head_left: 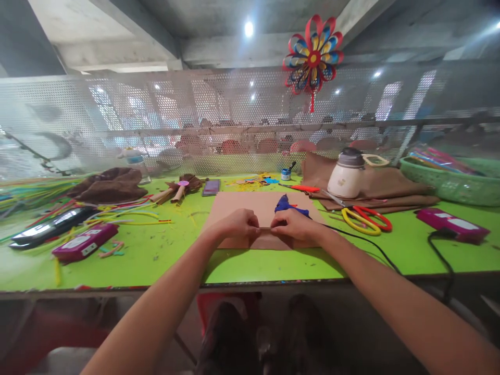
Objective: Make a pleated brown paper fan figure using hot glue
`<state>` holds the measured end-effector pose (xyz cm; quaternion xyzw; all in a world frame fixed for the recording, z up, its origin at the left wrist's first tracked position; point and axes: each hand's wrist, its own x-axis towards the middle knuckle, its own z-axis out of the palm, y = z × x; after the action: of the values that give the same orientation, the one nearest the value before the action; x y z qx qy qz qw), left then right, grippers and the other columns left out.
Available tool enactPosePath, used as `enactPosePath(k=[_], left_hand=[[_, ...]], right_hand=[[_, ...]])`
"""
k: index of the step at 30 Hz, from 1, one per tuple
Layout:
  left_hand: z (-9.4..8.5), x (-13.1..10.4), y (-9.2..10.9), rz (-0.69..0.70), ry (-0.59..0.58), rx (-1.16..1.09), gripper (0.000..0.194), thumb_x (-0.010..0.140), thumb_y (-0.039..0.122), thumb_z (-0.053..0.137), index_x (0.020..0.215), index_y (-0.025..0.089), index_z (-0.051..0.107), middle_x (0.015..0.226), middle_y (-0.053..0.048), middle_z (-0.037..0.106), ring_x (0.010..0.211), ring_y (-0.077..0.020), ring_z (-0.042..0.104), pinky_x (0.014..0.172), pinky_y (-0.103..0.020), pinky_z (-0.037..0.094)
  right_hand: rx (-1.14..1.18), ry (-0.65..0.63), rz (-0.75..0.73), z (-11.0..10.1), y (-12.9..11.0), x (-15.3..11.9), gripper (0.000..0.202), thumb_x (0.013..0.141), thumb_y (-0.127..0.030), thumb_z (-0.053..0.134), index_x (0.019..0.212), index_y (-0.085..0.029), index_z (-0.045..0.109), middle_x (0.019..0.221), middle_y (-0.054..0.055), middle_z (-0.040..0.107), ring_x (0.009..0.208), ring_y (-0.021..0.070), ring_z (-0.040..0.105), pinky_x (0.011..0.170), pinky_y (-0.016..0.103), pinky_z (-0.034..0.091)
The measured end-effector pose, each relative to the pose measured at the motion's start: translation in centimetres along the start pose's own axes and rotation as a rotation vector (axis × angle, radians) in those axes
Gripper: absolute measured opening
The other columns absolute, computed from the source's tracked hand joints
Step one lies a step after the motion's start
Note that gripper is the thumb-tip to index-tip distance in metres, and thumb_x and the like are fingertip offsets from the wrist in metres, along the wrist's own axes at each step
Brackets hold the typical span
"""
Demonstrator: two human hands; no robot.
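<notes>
Over the near part of a light brown paper sheet (230,204), my left hand (242,223) and my right hand (291,224) face each other with fingers pinched. A narrow brown strip (265,229) stretches between them, one end in each hand. It looks like rolled or folded paper; whether it is joined to the sheet I cannot tell. Just behind my right hand lies a blue glue gun (284,203), partly hidden by that hand. A black cord (363,240) runs off to the right past my forearm.
Yellow and red scissors (361,221) lie right of the sheet, near a cream bottle (346,177) on folded brown fabric (394,182). Purple boxes (84,242) (451,224) sit at both sides. A green basket (449,182) stands far right; a brown paper piece (182,188) lies back left.
</notes>
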<state>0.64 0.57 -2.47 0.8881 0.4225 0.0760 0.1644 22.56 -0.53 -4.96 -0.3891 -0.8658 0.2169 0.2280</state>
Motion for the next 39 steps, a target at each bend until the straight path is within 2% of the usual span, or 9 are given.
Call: enactPosePath(k=[4,8,14,23,29,39], left_hand=[[0.3,0.2,0.5,0.052,0.016,0.007,0.026,0.073,0.03,0.055,0.093,0.019,0.067,0.079,-0.002,0.063,0.067,-0.0135,0.054,0.057,-0.022,0.037],[1.0,0.7,1.0,0.114,0.081,0.031,0.022,0.075,0.03,0.055,0.088,0.017,0.067,0.082,-0.003,0.062,0.073,-0.0146,0.055,0.063,-0.023,0.039],[1.8,1.0,1.1,0.15,0.108,0.025,0.02,0.078,0.031,0.055,0.087,0.017,0.066,0.082,-0.003,0.062,0.073,-0.0145,0.054,0.065,-0.024,0.04],[1.4,0.5,1.8,0.166,0.075,0.063,0.017,0.076,0.026,0.055,0.083,0.017,0.067,0.08,-0.002,0.06,0.071,-0.0132,0.052,0.062,-0.022,0.038],[1.0,0.0,2.1,0.183,0.082,0.112,0.018,0.075,0.025,0.054,0.084,0.018,0.068,0.08,-0.002,0.058,0.068,-0.0123,0.051,0.059,-0.022,0.037],[1.2,0.0,1.1,0.196,0.085,0.168,0.027,0.071,0.026,0.056,0.096,0.022,0.066,0.086,-0.003,0.058,0.073,-0.0151,0.053,0.061,-0.023,0.038]], right_hand=[[-0.036,0.003,-0.03,0.1,0.3,0.1,0.016,0.077,-0.023,0.057,0.081,-0.014,0.069,0.079,0.005,0.067,0.073,0.0144,0.058,0.067,0.024,0.043],[-0.075,0.03,-0.065,0.5,0.7,0.1,0.016,0.079,-0.026,0.058,0.081,-0.015,0.069,0.078,0.004,0.066,0.072,0.0139,0.057,0.066,0.023,0.042],[-0.215,0.041,-0.134,0.8,0.2,0.1,0.017,0.082,-0.028,0.056,0.082,-0.016,0.068,0.08,0.005,0.065,0.074,0.0147,0.057,0.067,0.024,0.041],[-0.26,-0.01,-0.194,-0.1,-0.9,-0.4,0.011,0.081,-0.02,0.056,0.08,-0.015,0.067,0.082,0.006,0.064,0.076,0.0149,0.057,0.068,0.024,0.041],[-0.281,-0.032,-0.179,-0.5,-0.2,-0.6,0.011,0.079,-0.016,0.056,0.08,-0.015,0.067,0.08,0.005,0.063,0.075,0.0152,0.056,0.068,0.024,0.04],[-0.309,-0.067,-0.17,-1.5,-0.9,-1.4,0.015,0.079,-0.013,0.054,0.083,-0.016,0.068,0.082,0.006,0.063,0.076,0.0154,0.056,0.068,0.024,0.038]])
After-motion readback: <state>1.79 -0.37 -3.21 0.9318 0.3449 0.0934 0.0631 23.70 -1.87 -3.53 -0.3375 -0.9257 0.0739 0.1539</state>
